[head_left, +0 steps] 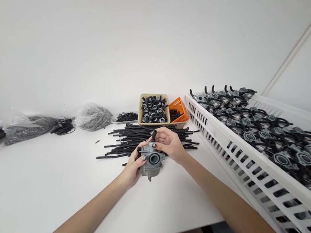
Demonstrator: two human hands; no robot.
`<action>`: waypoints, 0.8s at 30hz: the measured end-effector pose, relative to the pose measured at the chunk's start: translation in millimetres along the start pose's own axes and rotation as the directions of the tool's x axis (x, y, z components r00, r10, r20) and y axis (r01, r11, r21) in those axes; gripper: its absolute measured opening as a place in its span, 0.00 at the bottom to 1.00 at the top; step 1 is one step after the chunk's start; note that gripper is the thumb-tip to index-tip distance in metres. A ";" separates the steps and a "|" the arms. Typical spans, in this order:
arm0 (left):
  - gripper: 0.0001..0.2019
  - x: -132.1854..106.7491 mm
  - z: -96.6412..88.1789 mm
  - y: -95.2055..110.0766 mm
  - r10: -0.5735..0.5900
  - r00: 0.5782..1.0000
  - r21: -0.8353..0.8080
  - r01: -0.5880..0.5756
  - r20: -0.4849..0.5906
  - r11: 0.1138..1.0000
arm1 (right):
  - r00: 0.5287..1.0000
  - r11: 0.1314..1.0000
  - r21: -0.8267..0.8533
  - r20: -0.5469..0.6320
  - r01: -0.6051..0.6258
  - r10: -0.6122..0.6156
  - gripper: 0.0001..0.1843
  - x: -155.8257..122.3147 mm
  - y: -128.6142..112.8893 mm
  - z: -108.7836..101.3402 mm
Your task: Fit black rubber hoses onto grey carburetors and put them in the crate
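Note:
My left hand (133, 167) grips a grey metal carburetor (151, 162) from its left side, just above the white table (53, 191). My right hand (170, 145) is closed on a short black rubber tube (154, 135) that stands up from the top of the carburetor, with its fingers also touching the carburetor body. A pile of loose black tubes (135, 140) lies on the table right behind both hands.
A long white slotted crate (234, 148) on the right holds several carburetors with tubes fitted. Behind the tubes stand a beige tray of black rings (153, 109) and a small orange basket (178, 109). Plastic bags of small parts (92, 117) lie at back left.

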State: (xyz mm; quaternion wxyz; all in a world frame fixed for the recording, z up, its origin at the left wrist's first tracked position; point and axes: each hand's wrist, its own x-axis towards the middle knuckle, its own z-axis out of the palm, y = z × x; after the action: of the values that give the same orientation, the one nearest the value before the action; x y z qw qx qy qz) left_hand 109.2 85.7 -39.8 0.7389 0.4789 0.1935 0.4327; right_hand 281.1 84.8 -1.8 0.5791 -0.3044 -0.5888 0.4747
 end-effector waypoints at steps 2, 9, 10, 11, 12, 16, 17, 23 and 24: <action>0.32 0.1 1.7 0.1 -0.012 1.000 -0.036 0.011 -0.003 0.999 | 0.997 0.996 -0.062 -0.034 0.062 -0.064 0.22 2.5 0.6 -7.8; 0.30 5.6 -5.6 12.3 0.062 0.987 -0.033 -0.068 -0.146 0.997 | 0.989 0.523 -0.848 0.001 0.080 -0.148 0.13 2.1 13.7 -29.8; 0.31 6.1 -6.7 14.1 0.069 0.986 -0.018 -0.073 -0.154 0.997 | 0.992 0.430 -0.899 0.034 0.082 -0.118 0.12 1.2 15.5 -29.6; 0.32 6.4 -7.4 15.7 0.076 0.984 -0.005 -0.077 -0.161 0.997 | 0.995 0.369 -0.926 0.051 0.081 -0.089 0.11 0.4 16.7 -28.8; 0.32 6.6 -7.8 17.0 0.083 0.982 0.004 -0.083 -0.168 0.997 | 0.996 0.335 -0.939 0.057 0.076 -0.066 0.09 -0.1 17.0 -27.9; 0.31 6.8 -6.4 20.0 0.102 0.977 0.016 -0.101 -0.189 0.995 | 0.995 0.331 -0.938 0.093 0.101 -0.040 0.05 -0.6 14.0 -25.8; 0.31 6.8 -5.7 20.4 0.103 0.976 0.018 -0.101 -0.192 0.995 | 0.994 0.337 -0.935 0.103 0.110 -0.036 0.05 -0.6 13.3 -25.8; 0.32 6.6 -2.8 21.9 0.094 0.971 -0.003 -0.098 -0.220 0.995 | 0.994 0.339 -0.935 0.087 0.107 -0.072 0.04 -0.3 13.8 -26.1; 0.32 6.5 -2.9 22.2 0.102 0.969 -0.003 -0.106 -0.223 0.994 | 0.988 0.349 -0.929 0.079 0.122 -0.135 0.05 0.2 13.2 -27.0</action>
State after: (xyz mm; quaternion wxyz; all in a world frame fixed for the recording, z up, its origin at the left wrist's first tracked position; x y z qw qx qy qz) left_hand 100.7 96.3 -21.0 0.6925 0.4313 0.2464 0.5232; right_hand 304.8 95.4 -17.1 0.3439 -0.5338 -0.7725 0.0102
